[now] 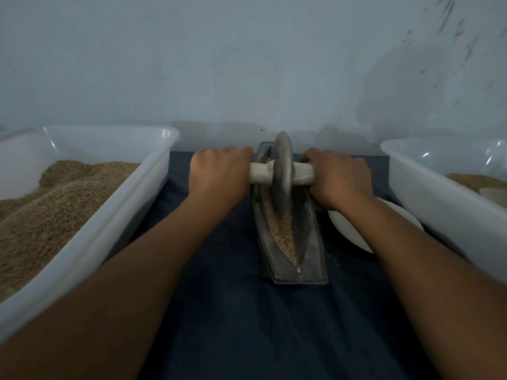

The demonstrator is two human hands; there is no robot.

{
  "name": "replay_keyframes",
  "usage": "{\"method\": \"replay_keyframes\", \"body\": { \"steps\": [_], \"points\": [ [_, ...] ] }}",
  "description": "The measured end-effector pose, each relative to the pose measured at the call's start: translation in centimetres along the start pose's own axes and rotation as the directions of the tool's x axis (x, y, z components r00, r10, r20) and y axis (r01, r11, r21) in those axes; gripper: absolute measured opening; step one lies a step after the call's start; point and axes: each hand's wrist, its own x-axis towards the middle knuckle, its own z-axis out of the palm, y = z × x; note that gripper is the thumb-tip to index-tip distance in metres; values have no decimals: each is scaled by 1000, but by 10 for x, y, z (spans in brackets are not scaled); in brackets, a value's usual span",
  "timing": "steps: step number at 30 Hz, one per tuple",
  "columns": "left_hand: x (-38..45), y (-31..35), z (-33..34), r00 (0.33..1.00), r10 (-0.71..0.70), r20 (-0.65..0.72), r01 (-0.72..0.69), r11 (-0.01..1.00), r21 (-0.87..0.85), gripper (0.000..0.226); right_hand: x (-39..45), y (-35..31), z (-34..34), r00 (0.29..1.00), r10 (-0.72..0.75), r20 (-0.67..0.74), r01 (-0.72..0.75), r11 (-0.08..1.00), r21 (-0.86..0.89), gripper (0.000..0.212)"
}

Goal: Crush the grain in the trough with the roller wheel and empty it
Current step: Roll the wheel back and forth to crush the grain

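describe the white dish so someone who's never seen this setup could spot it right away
Start at the dark trough in the middle of the blue cloth. Look just to its right, under the right hand and forearm. The white dish lies flat there, small and round, unlike the big rectangular tub beside it.

Dark grey roller wheel on a pale, off-white handle. Light tan grain in a grey trough. Translucent white tubs holding brown grain. Plain navy cloth. White dish, perhaps cream in this dim light.
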Motion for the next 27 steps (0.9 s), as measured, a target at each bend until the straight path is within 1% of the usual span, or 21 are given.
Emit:
{"method": "replay_keyframes", "body": {
  "steps": [2,6,10,17,27],
  "points": [
    [5,1,2,1000,5,-10,-4,1000,16,18,3,1,1,999,15,36,-15,1000,0,38],
    [8,1,9,999,-5,-34,6,999,31,16,8,2,5,1000,5,20,-5,1000,-6,39],
    [10,2,12,999,-8,-50,8,1000,8,16,17,2,5,999,4,40,-3,1000,-25,39],
    [18,2,15,999,-1,-40,1,1000,8,17,21,3,4,995,27,101,-25,999,-20,39],
    [9,4,12,997,-13,-70,14,1000,7,14,12,2,4,999,17,37,-14,998,-61,32]
  ]
}}
